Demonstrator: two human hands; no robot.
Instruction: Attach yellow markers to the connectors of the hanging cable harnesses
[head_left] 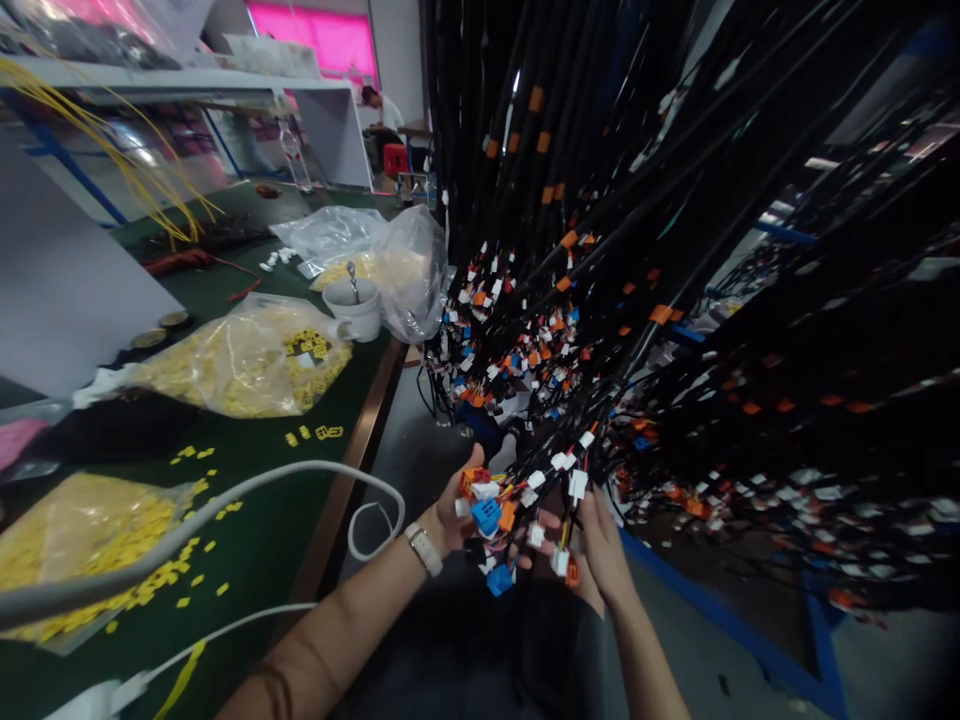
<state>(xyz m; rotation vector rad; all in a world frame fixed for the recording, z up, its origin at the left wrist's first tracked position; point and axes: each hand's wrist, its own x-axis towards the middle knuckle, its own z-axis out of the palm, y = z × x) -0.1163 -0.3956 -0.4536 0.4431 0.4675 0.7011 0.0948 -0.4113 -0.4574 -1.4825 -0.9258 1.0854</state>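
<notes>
Black wire harnesses (pixel 600 200) hang in a dense curtain from above, ending in many white, orange and blue connectors (pixel 517 350). My left hand (pixel 450 515), with a watch on the wrist, cups a bunch of these connectors (pixel 491 505) from the left, fingers curled round them. My right hand (pixel 600 545) is raised beside the same bunch from the right, fingers held together against white connectors (pixel 574 485) and their wires.
A green worktable (pixel 255 470) lies to the left with clear bags of yellow parts (pixel 247 360), loose yellow pieces, a white cup (pixel 354 305) with a spoon and a white cable (pixel 300 480). A blue rack frame (pixel 750 640) runs along the floor at right. A person sits far back.
</notes>
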